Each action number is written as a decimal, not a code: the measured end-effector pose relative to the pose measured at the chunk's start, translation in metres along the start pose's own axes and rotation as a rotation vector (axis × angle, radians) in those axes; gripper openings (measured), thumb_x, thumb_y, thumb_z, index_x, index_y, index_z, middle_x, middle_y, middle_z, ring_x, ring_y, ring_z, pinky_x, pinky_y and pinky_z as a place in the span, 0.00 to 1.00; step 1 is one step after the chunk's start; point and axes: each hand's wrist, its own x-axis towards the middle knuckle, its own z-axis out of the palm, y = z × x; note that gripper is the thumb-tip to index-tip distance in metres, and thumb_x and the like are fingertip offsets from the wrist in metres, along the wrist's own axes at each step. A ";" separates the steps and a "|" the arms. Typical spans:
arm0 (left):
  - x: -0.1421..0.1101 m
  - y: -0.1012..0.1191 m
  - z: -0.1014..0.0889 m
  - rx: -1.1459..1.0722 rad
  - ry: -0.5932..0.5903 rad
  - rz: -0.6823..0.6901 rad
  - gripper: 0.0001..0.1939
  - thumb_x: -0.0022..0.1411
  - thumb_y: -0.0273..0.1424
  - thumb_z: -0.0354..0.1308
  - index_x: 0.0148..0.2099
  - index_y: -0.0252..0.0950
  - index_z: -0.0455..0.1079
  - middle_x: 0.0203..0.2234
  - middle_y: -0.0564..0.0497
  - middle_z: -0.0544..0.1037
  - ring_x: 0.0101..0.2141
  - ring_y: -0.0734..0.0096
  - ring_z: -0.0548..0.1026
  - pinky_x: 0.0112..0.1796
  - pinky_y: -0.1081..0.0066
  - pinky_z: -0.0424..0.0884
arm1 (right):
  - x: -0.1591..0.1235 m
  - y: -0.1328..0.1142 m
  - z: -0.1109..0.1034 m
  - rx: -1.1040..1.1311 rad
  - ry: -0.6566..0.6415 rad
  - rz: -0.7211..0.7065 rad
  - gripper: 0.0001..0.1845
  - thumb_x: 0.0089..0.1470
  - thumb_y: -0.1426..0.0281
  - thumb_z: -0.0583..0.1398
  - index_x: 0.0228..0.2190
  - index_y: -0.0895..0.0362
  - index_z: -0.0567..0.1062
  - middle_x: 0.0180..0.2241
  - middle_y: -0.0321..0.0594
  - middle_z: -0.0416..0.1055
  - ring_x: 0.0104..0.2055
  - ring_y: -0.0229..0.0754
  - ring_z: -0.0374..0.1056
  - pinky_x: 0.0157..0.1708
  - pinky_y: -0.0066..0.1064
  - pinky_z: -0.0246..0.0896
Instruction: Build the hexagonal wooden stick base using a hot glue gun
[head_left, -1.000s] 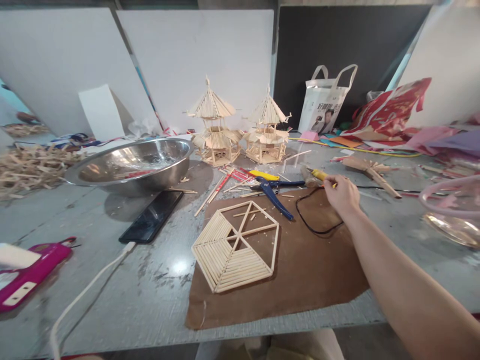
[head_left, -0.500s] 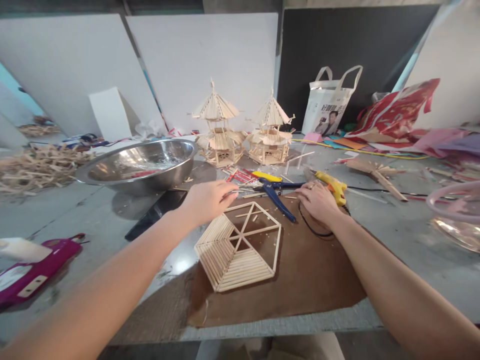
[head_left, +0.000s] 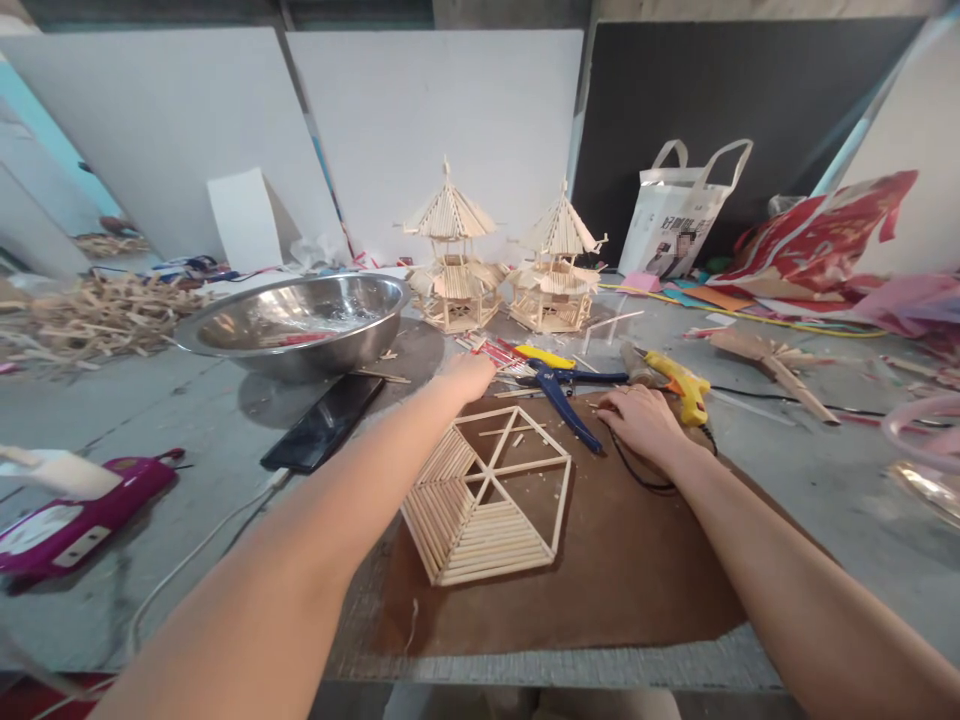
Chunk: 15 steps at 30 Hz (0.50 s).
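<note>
A flat hexagon frame of thin wooden sticks (head_left: 487, 495), half filled in, lies on a brown mat (head_left: 637, 570). My left hand (head_left: 469, 377) reaches past the frame's far corner to loose red and pale sticks (head_left: 499, 353); its fingers are hidden behind the back of the hand. My right hand (head_left: 639, 420) rests palm down on the mat with fingers spread, holding nothing. It lies just short of a yellow glue gun (head_left: 679, 378), whose black cord (head_left: 637, 475) runs under it. Blue-handled pliers (head_left: 562, 390) lie between the two hands.
Two stick pagoda models (head_left: 450, 260) (head_left: 559, 265) stand behind. To the left are a steel bowl (head_left: 300, 325), a black phone (head_left: 324, 420) with a white cable, and a pink device (head_left: 71, 515). A stick heap (head_left: 105, 315) lies far left. A white bag (head_left: 682, 215) and coloured paper sit at right.
My left arm came into view and reached forward to the loose sticks beyond the frame. My right hand let go of the glue gun and settled flat on the mat.
</note>
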 end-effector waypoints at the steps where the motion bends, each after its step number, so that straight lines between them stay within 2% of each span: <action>1: 0.001 0.001 0.000 0.010 -0.001 -0.002 0.15 0.49 0.23 0.48 0.40 0.32 0.67 0.36 0.38 0.70 0.39 0.54 0.67 0.38 0.59 0.60 | 0.000 0.000 0.000 -0.005 -0.002 0.006 0.13 0.49 0.64 0.49 0.30 0.54 0.72 0.32 0.40 0.70 0.37 0.44 0.61 0.35 0.35 0.49; 4: 0.002 0.001 -0.002 0.043 0.014 -0.004 0.15 0.46 0.22 0.50 0.39 0.33 0.68 0.35 0.40 0.72 0.37 0.58 0.68 0.37 0.63 0.62 | 0.000 -0.001 -0.001 -0.014 -0.008 0.017 0.13 0.49 0.63 0.50 0.29 0.54 0.71 0.31 0.40 0.70 0.37 0.45 0.62 0.34 0.35 0.49; 7: -0.005 -0.001 -0.007 0.029 0.023 -0.002 0.11 0.45 0.23 0.50 0.34 0.34 0.69 0.31 0.42 0.73 0.34 0.61 0.69 0.34 0.67 0.62 | -0.001 -0.002 -0.001 -0.019 -0.016 0.018 0.13 0.49 0.64 0.50 0.29 0.54 0.72 0.31 0.41 0.71 0.37 0.45 0.62 0.34 0.35 0.49; 11: -0.040 -0.002 -0.023 -0.071 0.009 0.032 0.09 0.47 0.28 0.49 0.31 0.37 0.68 0.27 0.51 0.73 0.28 0.71 0.69 0.28 0.74 0.62 | -0.002 0.001 -0.002 -0.013 -0.039 -0.007 0.14 0.49 0.63 0.49 0.30 0.54 0.72 0.32 0.41 0.70 0.38 0.46 0.62 0.34 0.35 0.49; 12: -0.052 0.000 -0.027 -0.191 -0.012 0.083 0.08 0.46 0.30 0.51 0.31 0.37 0.68 0.27 0.52 0.73 0.27 0.74 0.69 0.26 0.76 0.61 | -0.002 0.002 -0.001 -0.010 -0.046 -0.010 0.14 0.49 0.63 0.49 0.30 0.54 0.72 0.32 0.41 0.70 0.37 0.46 0.62 0.34 0.35 0.49; 15: -0.086 0.009 -0.035 -0.417 -0.204 0.214 0.08 0.44 0.32 0.54 0.29 0.37 0.69 0.23 0.55 0.73 0.23 0.77 0.68 0.23 0.78 0.59 | -0.001 0.006 0.001 0.006 -0.053 -0.013 0.14 0.48 0.62 0.50 0.29 0.54 0.73 0.31 0.41 0.70 0.36 0.45 0.62 0.33 0.34 0.50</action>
